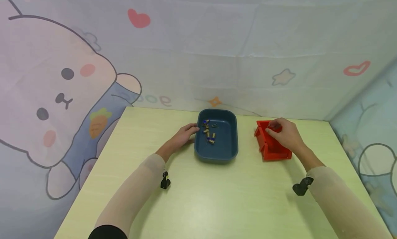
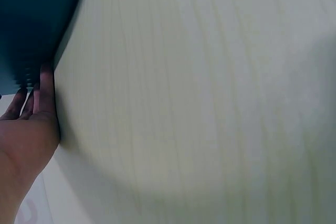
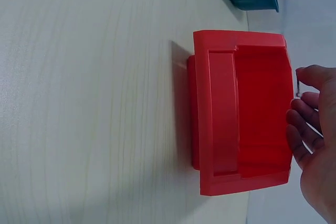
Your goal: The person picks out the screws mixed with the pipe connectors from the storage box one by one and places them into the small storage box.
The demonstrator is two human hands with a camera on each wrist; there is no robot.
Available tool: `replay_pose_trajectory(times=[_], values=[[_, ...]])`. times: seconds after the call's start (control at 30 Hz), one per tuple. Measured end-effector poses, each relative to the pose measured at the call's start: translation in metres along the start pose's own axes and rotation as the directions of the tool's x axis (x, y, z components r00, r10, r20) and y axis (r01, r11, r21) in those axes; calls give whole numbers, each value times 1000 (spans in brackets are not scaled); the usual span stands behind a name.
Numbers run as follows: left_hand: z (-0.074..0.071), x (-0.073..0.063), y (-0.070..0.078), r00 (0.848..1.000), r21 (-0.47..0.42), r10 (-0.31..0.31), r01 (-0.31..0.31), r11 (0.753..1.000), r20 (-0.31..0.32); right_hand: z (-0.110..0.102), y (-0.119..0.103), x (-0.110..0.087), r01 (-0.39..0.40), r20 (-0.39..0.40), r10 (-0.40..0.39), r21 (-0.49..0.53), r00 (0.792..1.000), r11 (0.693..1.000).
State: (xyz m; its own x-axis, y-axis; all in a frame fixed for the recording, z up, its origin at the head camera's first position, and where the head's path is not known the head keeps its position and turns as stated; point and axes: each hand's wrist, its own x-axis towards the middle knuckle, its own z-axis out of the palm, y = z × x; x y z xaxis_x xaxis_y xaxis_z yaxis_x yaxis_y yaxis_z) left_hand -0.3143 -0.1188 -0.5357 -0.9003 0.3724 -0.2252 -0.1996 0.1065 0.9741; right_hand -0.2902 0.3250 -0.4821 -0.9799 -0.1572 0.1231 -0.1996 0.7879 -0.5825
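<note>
A dark blue tray (image 1: pixel 227 142) stands on the table, with several small brass-coloured fittings (image 1: pixel 208 136), some with blue parts, and thin pins (image 1: pixel 214 126) lying in its left half. My left hand (image 1: pixel 184 134) rests against the tray's left side, fingers mostly straight and touching its outer wall in the left wrist view. Over the back of a red open-fronted bin (image 1: pixel 263 144), my right hand (image 1: pixel 286 132) pinches a small thin pin-like piece (image 3: pixel 298 83) between thumb and fingertips. That piece is too small to show its exact kind. The bin's visible floor (image 3: pixel 262 108) is bare red.
A pale wood-grain table (image 1: pixel 198 194) carries the tray and the bin, which stand side by side with a gap between. Behind them hangs a printed cloth (image 1: pixel 198 42) with a cartoon bear, and another cloth (image 1: pixel 372 128) borders the right side.
</note>
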Motion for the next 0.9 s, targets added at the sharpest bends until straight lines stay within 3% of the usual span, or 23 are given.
replay_pose_trajectory(times=[0.37, 0.9], values=[[0, -1, 1, 1000, 7, 2, -2, 1000, 3, -2, -2, -3, 6, 20, -6, -15, 1000, 1000], [0, -1, 0, 1000, -7, 8, -8, 1000, 7, 2, -6, -16, 87, 67, -83, -55, 994, 995]])
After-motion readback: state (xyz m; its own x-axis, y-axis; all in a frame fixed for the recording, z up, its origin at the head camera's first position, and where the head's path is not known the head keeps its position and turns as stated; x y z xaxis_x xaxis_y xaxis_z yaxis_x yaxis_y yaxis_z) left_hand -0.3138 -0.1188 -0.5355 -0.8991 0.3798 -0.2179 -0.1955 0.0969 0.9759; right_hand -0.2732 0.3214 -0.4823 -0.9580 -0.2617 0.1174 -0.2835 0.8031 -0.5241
